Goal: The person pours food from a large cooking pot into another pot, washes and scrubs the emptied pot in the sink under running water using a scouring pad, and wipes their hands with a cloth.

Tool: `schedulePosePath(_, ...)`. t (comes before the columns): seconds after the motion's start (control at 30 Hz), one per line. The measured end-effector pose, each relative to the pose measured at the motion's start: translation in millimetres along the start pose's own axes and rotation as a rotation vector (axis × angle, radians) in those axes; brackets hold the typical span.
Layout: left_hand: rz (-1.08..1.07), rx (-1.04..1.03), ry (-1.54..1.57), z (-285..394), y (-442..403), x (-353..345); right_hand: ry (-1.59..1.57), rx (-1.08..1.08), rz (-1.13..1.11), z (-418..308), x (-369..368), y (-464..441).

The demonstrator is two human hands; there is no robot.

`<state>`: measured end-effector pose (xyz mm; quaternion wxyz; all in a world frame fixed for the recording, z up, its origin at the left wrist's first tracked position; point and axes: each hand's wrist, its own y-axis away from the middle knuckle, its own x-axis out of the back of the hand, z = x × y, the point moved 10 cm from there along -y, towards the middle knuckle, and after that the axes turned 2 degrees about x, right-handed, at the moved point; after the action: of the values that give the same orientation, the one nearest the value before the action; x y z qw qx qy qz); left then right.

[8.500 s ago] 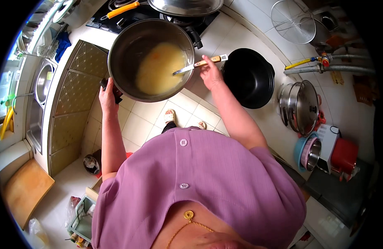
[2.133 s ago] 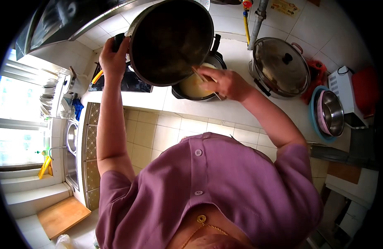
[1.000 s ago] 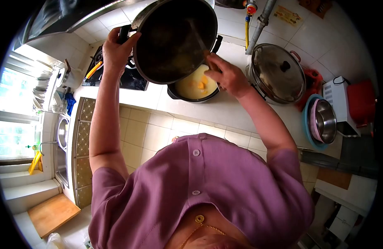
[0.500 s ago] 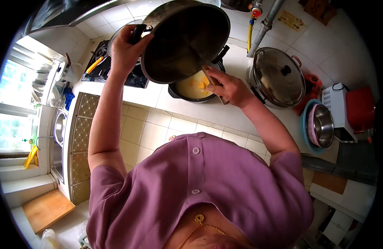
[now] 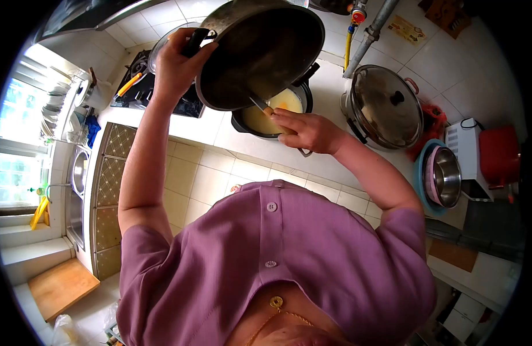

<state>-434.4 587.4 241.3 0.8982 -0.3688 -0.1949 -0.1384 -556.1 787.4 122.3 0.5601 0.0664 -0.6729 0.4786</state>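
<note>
My left hand (image 5: pixel 178 66) grips the black side handle of a big dark pot (image 5: pixel 260 55), which is tilted on its side above the counter. Below its rim a black pot (image 5: pixel 238 122) stands on the counter, holding pale yellow liquid (image 5: pixel 266 120) with orange pieces in it. My right hand (image 5: pixel 312 132) is closed round the wooden handle of a knife-like utensil (image 5: pixel 266 108), whose metal blade reaches to the tilted pot's lower rim. The blade's tip is partly hidden inside the pot.
A lidded steel pot (image 5: pixel 387 109) stands on the counter to the right, with nested basins (image 5: pixel 439 176) and a white appliance (image 5: pixel 465 150) beyond. The stove (image 5: pixel 142 92) with an orange handle (image 5: pixel 129 85) lies left. A sink (image 5: pixel 77 196) and cutting board (image 5: pixel 64 285) are at the far left.
The large pot has come over from an upright pose and is now tipped over the black pot. In the last second my right hand moved down and slightly left, bringing the utensil to the rim.
</note>
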Motion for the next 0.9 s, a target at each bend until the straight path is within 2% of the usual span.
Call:
schedulePosePath(0.07, -0.029, -0.036, -0.118, 15.7, 5.1, -2.9, -0.022, 0.041, -0.027, -2.3, -2.6, 0.9)
schedulePosePath(0.17, -0.034, -0.111, -0.106, 23.1, 12.6, -6.1, 0.01, 0.022, -0.155, 2.5, -1.6, 21.3)
schedulePosePath(0.23, -0.043, -0.091, -0.133, 24.7, 16.9, -7.7, 0.122, 0.069, -0.251, -4.8, 3.7, 38.9)
schedulePosePath(0.33, -0.065, -0.188, -0.174, 32.1, 22.6, -14.6, 0.104, 0.025, -0.282, -3.1, 20.6, 47.8)
schedulePosePath(0.47, -0.108, -0.175, -0.241, 37.4, 28.8, -24.7, 0.117, -0.041, -0.228, 9.1, 23.9, 22.1)
schedulePosePath(0.5, -0.106, -0.175, -0.239, 37.6, 29.3, -26.2, -0.022, -0.177, -0.226, 23.5, 16.6, 16.8)
schedulePosePath(0.57, -0.04, -0.377, -0.22, 58.8, 36.4, -24.5, -0.163, -0.314, -0.226, 31.7, 5.7, 8.7)
schedulePosePath(0.63, -0.046, -0.397, -0.227, 65.1, 40.5, -25.5, -0.494, -0.733, -0.279, 52.6, -14.2, 24.2)
schedulePosePath(0.67, -0.051, -0.42, -0.235, 68.5, 42.6, -25.8, -0.493, -0.731, -0.282, 47.7, -16.3, 29.6)
schedulePosePath(0.77, -0.058, -0.439, -0.223, 69.3, 45.9, -24.7, -0.193, -0.481, -0.139, 18.8, 7.9, 46.9)
schedulePosePath(0.83, -0.056, -0.456, -0.235, 68.3, 46.8, -23.9, 0.008, -0.144, -0.337, -14.2, 7.6, 61.5)
schedulePosePath(0.9, -0.059, -0.475, -0.244, 68.3, 48.0, -24.7, -0.012, -0.166, -0.282, -13.8, 17.9, 56.9)
